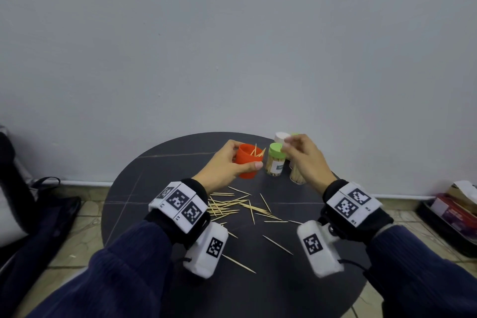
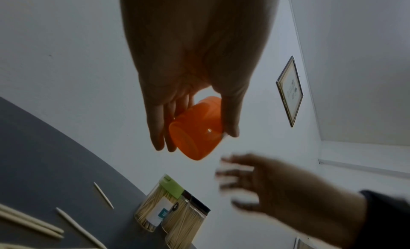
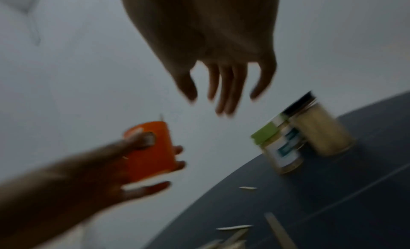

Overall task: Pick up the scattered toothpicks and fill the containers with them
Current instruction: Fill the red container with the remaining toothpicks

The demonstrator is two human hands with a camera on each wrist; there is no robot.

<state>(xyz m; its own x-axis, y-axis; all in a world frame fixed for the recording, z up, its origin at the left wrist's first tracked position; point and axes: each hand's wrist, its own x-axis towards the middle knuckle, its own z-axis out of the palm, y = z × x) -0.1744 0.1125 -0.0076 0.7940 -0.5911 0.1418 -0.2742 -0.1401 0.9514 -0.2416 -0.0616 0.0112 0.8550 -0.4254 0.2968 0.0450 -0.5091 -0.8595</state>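
Loose toothpicks (image 1: 232,206) are lying scattered on the near half of the dark round table (image 1: 322,289). Farther back, the left hand (image 1: 227,162) is gripping an orange container (image 1: 248,160) holding a few toothpicks. The right hand (image 1: 304,156) is hovering with fingers spread, holding nothing, above the green-lidded jar (image 1: 275,160) at the far edge.

Right hand (image 3: 213,59): top centre of frame, fingers spread and loose, holding nothing, blurred.
Left hand (image 3: 106,168): lower left, wrapped around an orange cup (image 3: 150,151).
Jars (image 3: 306,135): right of centre, packed with toothpicks, standing on the dark desk (image 3: 332,209).
Loose toothpicks (image 3: 235,227): bottom of frame.
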